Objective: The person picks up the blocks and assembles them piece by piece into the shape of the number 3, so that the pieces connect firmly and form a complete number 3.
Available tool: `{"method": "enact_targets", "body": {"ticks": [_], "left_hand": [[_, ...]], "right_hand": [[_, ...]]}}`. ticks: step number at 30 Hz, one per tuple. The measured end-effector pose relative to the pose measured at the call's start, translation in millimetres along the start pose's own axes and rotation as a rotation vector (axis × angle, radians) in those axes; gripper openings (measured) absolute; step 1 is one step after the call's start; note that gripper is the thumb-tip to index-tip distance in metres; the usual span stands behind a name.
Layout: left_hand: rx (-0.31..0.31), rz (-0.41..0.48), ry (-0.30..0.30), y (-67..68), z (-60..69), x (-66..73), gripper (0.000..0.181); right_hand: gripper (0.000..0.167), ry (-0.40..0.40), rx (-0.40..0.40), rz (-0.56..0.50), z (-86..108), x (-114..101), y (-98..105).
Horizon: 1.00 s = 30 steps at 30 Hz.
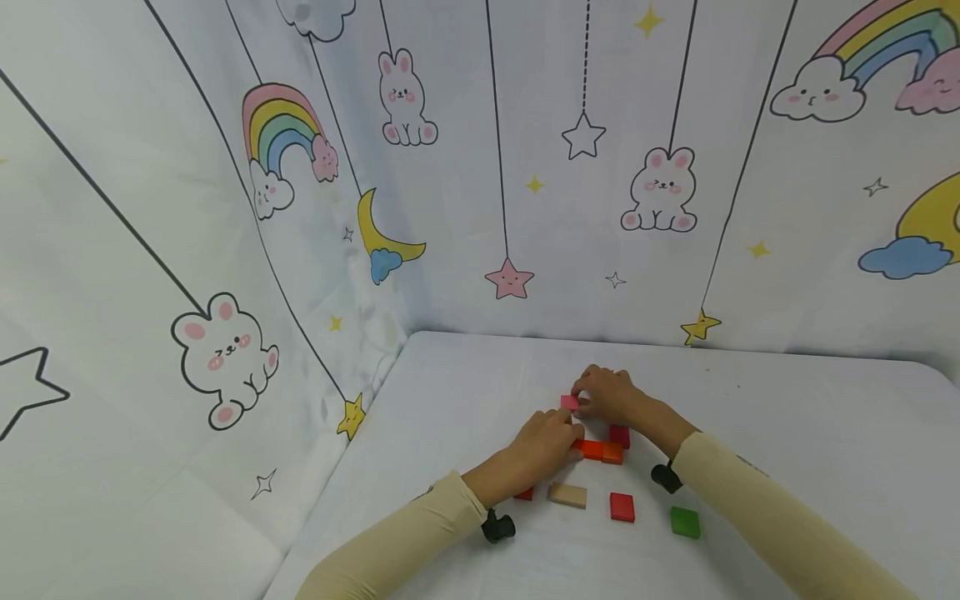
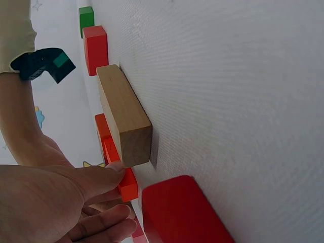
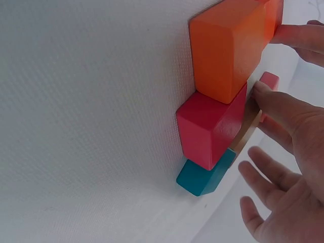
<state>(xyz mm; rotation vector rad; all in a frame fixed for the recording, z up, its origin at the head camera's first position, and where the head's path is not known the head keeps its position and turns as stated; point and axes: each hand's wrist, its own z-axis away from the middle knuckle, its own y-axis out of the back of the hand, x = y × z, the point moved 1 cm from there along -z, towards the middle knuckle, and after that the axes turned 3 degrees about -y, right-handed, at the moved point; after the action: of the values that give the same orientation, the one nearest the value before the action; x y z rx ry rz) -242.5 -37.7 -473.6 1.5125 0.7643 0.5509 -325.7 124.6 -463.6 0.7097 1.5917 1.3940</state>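
My left hand (image 1: pixel 542 448) (image 2: pixel 50 202) has its thumb against the near side of an orange-red block (image 1: pixel 591 450) (image 2: pixel 128 186), fingers bent behind it. That block lies end to end with an orange block (image 1: pixel 612 453) (image 3: pixel 217 50). Farther back, the thumb and index finger of my right hand (image 1: pixel 609 395) (image 3: pixel 298 152) are at a pink block (image 1: pixel 569 402) (image 3: pixel 270 79), its other fingers spread. A crimson block (image 1: pixel 619 436) (image 3: pixel 212 126) touches the orange one. Beside the crimson block are a teal block (image 3: pixel 202 177) and a curved wooden piece (image 3: pixel 246 129), partly hidden.
On the near side of the white table (image 1: pixel 450 383) are a plain wooden block (image 1: pixel 567 496) (image 2: pixel 124 111), a red block (image 1: pixel 622 507) (image 2: pixel 96 49), a green block (image 1: pixel 686 522) and another red block (image 1: pixel 525 493) (image 2: pixel 182 212) by my left wrist. A patterned cloth (image 1: pixel 457 200) stands behind.
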Motion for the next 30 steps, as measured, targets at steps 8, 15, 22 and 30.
{"method": "enact_targets", "body": {"ticks": [8, 15, 22, 30], "left_hand": [[-0.002, 0.012, 0.000, -1.4, 0.6, -0.1, 0.027], [-0.007, 0.020, 0.007, -2.2, 1.0, -1.1, 0.027], [0.000, 0.015, -0.003, -2.7, 0.1, -1.2, 0.025], [-0.009, 0.028, -0.002, -0.9, 0.0, -1.0, 0.023]], "right_hand": [[0.026, -0.006, -0.001, 0.007, -0.1, 0, -2], [0.030, -0.007, -0.005, 0.009, 0.1, 1, -1], [0.038, -0.029, 0.013, 0.014, 11.2, 7, 6], [0.044, -0.001, 0.067, 0.056, 39.3, 19, 19]]}}
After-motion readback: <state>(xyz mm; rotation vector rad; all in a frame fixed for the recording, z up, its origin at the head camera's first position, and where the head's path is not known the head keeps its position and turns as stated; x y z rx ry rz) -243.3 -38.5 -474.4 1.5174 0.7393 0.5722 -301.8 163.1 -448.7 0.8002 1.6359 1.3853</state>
